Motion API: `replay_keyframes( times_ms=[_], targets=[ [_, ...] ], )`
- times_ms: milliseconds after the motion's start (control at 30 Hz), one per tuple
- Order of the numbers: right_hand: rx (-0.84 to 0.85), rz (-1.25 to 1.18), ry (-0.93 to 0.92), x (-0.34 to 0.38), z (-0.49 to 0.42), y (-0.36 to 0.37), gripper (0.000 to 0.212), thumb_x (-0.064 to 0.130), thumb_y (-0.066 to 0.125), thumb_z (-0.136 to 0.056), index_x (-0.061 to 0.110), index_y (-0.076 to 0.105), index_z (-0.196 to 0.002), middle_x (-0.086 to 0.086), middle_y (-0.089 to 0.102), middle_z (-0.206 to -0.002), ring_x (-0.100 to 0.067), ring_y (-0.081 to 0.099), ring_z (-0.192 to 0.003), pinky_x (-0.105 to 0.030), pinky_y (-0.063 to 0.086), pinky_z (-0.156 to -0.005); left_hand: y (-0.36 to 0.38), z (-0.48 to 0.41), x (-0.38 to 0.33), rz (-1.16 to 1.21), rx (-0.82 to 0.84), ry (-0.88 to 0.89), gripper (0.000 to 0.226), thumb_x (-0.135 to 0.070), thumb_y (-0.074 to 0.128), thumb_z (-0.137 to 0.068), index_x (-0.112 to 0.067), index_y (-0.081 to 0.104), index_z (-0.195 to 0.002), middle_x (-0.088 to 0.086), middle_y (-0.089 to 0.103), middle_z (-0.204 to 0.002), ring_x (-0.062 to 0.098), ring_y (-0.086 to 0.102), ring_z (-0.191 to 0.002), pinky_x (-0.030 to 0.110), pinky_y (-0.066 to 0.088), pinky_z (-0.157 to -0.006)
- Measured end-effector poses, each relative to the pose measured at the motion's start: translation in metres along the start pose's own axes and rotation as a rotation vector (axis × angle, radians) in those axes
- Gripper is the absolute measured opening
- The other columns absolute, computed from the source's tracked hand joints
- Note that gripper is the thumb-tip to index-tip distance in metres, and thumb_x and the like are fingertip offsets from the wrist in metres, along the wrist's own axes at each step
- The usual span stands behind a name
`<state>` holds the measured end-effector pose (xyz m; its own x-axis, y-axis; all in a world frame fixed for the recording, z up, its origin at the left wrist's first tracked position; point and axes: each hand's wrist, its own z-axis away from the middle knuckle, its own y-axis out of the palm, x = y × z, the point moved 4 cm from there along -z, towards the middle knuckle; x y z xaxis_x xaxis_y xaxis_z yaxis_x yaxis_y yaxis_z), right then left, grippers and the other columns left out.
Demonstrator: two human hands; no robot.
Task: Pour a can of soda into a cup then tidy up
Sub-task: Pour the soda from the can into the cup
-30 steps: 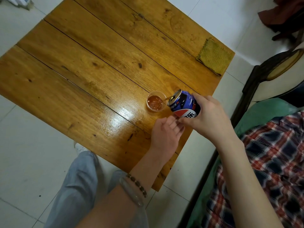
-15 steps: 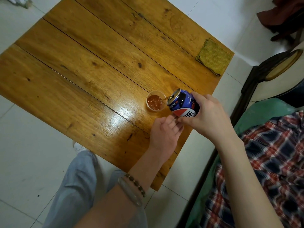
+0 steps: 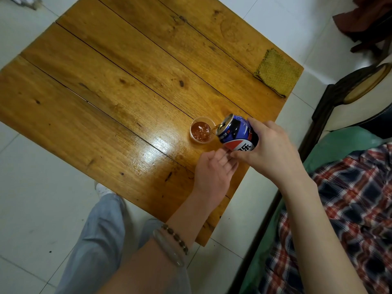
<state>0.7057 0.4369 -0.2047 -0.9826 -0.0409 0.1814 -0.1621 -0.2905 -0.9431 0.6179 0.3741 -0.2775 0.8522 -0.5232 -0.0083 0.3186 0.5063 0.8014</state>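
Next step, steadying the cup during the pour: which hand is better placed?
Left. The left hand lies open and free on the table near the cup, while the right hand grips the tilted can, which is pouring.

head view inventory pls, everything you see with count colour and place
table: 1, honey-brown wood, centre
cup: 1, clear, brown soda inside, table's right edge
can: 1, blue-red-white, tilted over cup, pouring
cloth: 1, yellow-green, table's far right corner
chair: 1, dark wood, right of table
plaid fabric: 1, red and blue, lower right
floor: white tiles, around table
bracelets: 2, beaded and pale, left wrist
hands: left hand open beside the can; right hand grips the can
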Motion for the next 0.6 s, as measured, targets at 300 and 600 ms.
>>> replay_keyframes(
  times_ms=[300, 600],
  targets=[
    [0.007, 0.005, 0.003, -0.0001, -0.0021, 0.0010, 0.073, 0.049, 0.073, -0.070, 0.021, 0.046, -0.132, -0.006, 0.055, -0.103, -0.022, 0.052, -0.094, -0.040, 0.049, -0.079, 0.0001, 0.0005, -0.0008, 0.006, 0.003, -0.011, 0.055, -0.021, 0.040, -0.076, -0.003, 0.049, -0.128, 0.016, 0.062, -0.123, 0.021, 0.056, -0.117, 0.035, 0.031, -0.109],
    [0.002, 0.014, 0.000, 0.0023, -0.0019, 0.0010, 0.074, 0.048, 0.073, -0.071, 0.020, 0.045, -0.134, -0.006, 0.055, -0.104, -0.022, 0.051, -0.095, -0.039, 0.049, -0.079, -0.0012, 0.0015, -0.0031, 0.000, -0.031, -0.014, 0.050, -0.020, 0.036, -0.081, -0.003, 0.050, -0.126, 0.017, 0.062, -0.122, 0.021, 0.056, -0.116, 0.035, 0.033, -0.107]
  ],
)
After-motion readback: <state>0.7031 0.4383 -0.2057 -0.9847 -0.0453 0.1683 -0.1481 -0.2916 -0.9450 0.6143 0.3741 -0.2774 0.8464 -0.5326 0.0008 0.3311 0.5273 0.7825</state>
